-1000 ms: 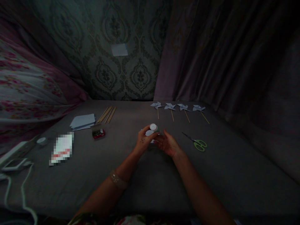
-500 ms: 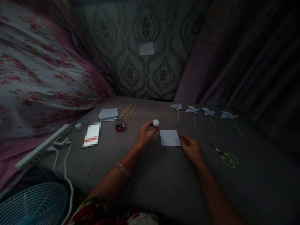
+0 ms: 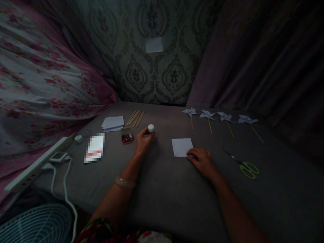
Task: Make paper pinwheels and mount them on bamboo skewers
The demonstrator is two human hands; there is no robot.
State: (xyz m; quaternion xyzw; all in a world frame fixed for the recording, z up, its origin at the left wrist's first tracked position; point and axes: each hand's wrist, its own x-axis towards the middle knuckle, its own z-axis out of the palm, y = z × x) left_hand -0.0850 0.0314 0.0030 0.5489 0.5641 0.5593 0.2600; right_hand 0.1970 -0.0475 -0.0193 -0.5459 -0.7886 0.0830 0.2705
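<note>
"Hands?"
"My left hand (image 3: 143, 139) grips a white-capped bottle (image 3: 151, 128), axis near upright; my right hand (image 3: 201, 161), fingers nearly closed, touches a corner of the paper square (image 3: 181, 146). Whether it pinches, I can't tell."
"Paper?"
"Ten o'clock of my right hand, no long axis, crease pointing to seven. I'd keep that corner flat."

Exposure low throughout; colours muted. Table (image 3: 164, 202) a little paler toward its far edge, darker toward its near right corner; white paper square (image 3: 181, 146) stands out pale. Curtain (image 3: 288, 64) beyond the right edge nearly black, folds barely readable; floral cloth (image 3: 32, 74) past the left edge brighter. Light direction uncertain; shadows soft, faint. Packet (image 3: 95, 146) near left edge pixelated. Wide-angle stretch toward frame borders.
</note>
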